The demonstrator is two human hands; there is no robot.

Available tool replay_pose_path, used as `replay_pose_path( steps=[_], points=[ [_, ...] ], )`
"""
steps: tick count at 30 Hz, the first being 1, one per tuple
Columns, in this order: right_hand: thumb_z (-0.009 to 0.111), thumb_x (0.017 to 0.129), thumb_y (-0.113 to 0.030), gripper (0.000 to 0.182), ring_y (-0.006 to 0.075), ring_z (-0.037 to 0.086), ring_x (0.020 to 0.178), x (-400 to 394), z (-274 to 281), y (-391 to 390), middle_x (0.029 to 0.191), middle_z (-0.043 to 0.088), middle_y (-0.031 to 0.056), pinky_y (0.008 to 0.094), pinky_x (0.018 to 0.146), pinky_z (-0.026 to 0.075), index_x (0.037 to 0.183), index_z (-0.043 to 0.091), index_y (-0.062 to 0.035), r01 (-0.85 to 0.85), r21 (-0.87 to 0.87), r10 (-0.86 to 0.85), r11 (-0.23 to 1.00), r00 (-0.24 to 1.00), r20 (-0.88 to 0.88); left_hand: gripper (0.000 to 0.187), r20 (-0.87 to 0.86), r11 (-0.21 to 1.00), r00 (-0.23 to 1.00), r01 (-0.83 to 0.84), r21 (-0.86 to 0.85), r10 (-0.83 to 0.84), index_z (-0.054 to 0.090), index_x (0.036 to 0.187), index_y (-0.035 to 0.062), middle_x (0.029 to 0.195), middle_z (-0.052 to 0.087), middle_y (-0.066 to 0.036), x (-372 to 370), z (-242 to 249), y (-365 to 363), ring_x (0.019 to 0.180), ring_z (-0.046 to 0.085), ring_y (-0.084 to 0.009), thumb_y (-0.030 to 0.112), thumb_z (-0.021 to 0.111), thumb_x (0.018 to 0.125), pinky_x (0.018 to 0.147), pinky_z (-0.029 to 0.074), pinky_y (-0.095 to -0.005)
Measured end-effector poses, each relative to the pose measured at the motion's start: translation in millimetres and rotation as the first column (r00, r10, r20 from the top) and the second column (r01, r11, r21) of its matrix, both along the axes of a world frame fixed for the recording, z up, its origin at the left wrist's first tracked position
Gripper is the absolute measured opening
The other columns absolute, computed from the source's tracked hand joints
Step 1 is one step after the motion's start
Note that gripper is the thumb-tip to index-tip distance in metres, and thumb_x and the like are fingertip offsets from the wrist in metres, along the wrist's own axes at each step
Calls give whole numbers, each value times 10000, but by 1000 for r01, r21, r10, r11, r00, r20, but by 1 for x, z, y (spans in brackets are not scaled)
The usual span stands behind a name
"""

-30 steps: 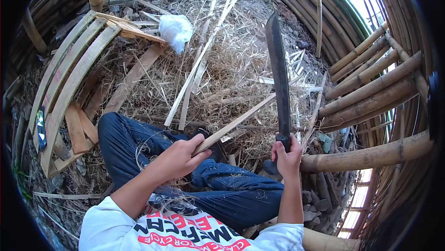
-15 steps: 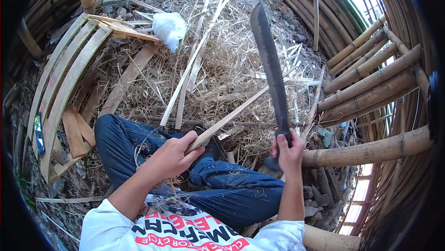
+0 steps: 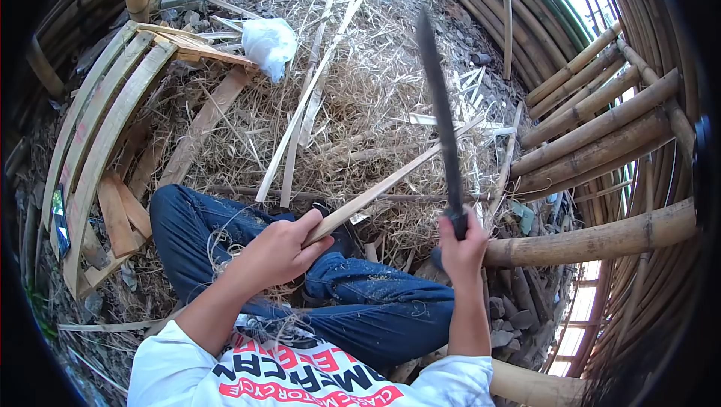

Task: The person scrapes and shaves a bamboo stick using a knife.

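My left hand (image 3: 282, 249) is closed round the near end of a long bamboo strip (image 3: 383, 186), which slants up and away to the right. In my right hand (image 3: 464, 245) is the dark handle of a machete (image 3: 441, 99). Its blade points away from me, turned nearly edge-on in this view, and crosses over the far part of the strip. Bits of shaving cling to my blue trousers (image 3: 360, 290) below the strip.
Curled shavings (image 3: 375, 107) cover the ground ahead, with long split strips (image 3: 308, 103) lying on them. A slatted wooden frame (image 3: 113, 107) stands at left, near a white plastic bag (image 3: 269, 45). Bamboo poles (image 3: 593, 236) run along the right, close to my right hand.
The machete has rotated from showing its broad side to nearly edge-on, and my right hand has turned with it. My left hand keeps its hold on the strip.
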State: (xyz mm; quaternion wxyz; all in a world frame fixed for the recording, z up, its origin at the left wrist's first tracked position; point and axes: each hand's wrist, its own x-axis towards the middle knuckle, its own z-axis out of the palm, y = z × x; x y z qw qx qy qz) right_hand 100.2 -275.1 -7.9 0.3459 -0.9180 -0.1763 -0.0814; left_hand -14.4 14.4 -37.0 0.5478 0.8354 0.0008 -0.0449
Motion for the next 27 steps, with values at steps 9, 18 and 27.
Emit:
replay_pose_path(
  steps=[9, 18, 27],
  points=[
    [735, 824, -171, 287, 106, 527, 569, 1, 15, 9, 656, 594, 45, 281, 546, 432, 1021, 627, 6, 44, -2, -44, 999, 998, -42, 238, -57, 1000, 998, -12, -26, 11, 474, 906, 28, 631, 538, -185, -3, 10, 0, 586, 547, -388, 232, 592, 937, 544, 405, -419],
    [615, 940, -324, 339, 104, 517, 501, 5, 11, -5, 618, 550, 13, 274, 472, 403, 987, 593, 11, 81, 225, -20, 971, 966, -258, 272, -132, 998, 990, 40, -57, -47, 450, 912, 24, 662, 557, -225, -4, 19, 1, 659, 565, -443, 251, 597, 936, 565, 422, -452],
    [472, 974, -511, 537, 133, 479, 429, 5, 21, -20, 621, 490, 62, 270, 389, 398, 1062, 502, 19, 157, 576, 177, 802, 858, -481, 265, -100, 992, 991, 78, -96, -88, 459, 902, 24, 627, 531, -200, -4, 14, -7, 595, 539, -406, 248, 597, 935, 542, 401, -437]
  ],
)
